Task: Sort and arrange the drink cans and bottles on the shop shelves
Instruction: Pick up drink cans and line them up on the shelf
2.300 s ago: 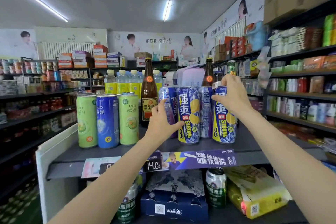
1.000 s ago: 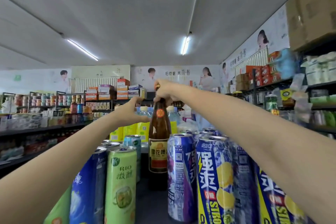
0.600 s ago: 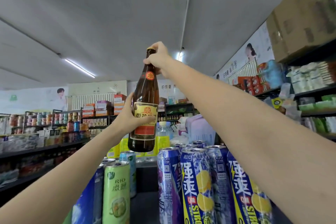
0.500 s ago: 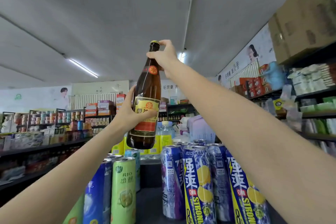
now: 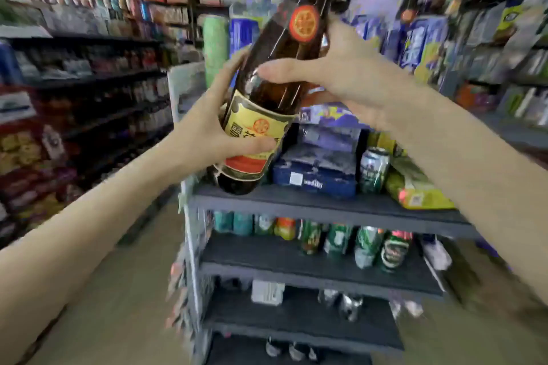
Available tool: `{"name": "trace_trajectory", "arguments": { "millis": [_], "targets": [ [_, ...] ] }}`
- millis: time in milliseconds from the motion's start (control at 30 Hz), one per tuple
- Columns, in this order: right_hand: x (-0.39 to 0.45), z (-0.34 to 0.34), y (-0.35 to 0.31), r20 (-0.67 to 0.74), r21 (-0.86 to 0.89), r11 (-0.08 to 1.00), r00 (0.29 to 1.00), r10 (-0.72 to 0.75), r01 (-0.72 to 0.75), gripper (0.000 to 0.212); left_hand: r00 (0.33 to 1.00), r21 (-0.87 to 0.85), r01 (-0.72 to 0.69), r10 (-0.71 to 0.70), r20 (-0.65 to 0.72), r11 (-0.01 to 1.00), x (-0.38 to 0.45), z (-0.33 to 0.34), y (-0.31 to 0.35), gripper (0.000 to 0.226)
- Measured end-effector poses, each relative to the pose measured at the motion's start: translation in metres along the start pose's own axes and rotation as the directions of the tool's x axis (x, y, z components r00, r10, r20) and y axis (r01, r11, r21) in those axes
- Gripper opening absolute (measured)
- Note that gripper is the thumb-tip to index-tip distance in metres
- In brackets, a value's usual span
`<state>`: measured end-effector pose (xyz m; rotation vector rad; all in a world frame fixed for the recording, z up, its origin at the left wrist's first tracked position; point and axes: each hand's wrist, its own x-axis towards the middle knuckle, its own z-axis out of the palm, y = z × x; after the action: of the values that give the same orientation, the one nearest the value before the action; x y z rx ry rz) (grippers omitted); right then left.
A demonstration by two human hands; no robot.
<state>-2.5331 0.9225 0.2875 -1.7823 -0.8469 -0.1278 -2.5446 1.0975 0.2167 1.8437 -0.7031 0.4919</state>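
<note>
Brown bottle [image 5: 277, 74] held in both hands, tilted, neck up and to the right.

Left hand [image 5: 207, 130] grips the labelled lower body; right hand [image 5: 341, 74] grips mid-body. Base hangs apparently just above the grey shelf [image 5: 326, 209]; blur prevents certainty.

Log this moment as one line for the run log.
step: moving bottle | brown bottle: tilted, off the shelf | left hand: grips labelled lower body | right hand: grips shoulder | image: blurred

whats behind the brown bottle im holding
The brown bottle is tilted, gripped by the left hand and right hand. Beside its base sits a dark blue carton; anything directly behind the bottle is hidden.
</note>
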Motion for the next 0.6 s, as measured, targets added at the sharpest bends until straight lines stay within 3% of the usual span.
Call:
{"name": "trace_trajectory", "arguments": {
  "millis": [100,200,267,400,500,600],
  "targets": [
    [-0.051,0.048,0.07,-0.083,0.068,0.988,0.987,0.141,-0.136,0.053,0.972,0.03,0.155,-0.158,0.174,0.987,-0.073,0.023,-0.065,0.101],
    [-0.104,0.085,0.15,-0.09,0.023,0.96,0.955,0.281,-0.28,0.065,0.887,0.115,0.333,-0.352,0.298,0.936,-0.147,0.041,-0.141,0.096],
    [-0.138,0.103,0.205,-0.047,-0.052,0.933,0.934,0.354,-0.357,0.065,0.835,0.157,0.479,-0.503,0.222,0.864,-0.202,0.057,-0.198,0.082],
    [-0.211,0.145,0.317,0.012,-0.154,0.847,0.856,0.516,-0.509,0.062,0.645,0.153,0.727,-0.743,0.18,0.669,-0.309,0.114,-0.313,0.061],
    [-0.27,0.18,0.416,0.007,-0.168,0.783,0.794,0.608,-0.599,0.06,0.536,0.192,0.8,-0.821,0.194,0.568,-0.375,0.173,-0.392,0.063],
    [-0.332,0.217,0.518,-0.04,-0.181,0.712,0.728,0.684,-0.679,0.06,0.489,0.225,0.834,-0.864,0.12,0.504,-0.424,0.219,-0.469,0.057]
  ]
}}
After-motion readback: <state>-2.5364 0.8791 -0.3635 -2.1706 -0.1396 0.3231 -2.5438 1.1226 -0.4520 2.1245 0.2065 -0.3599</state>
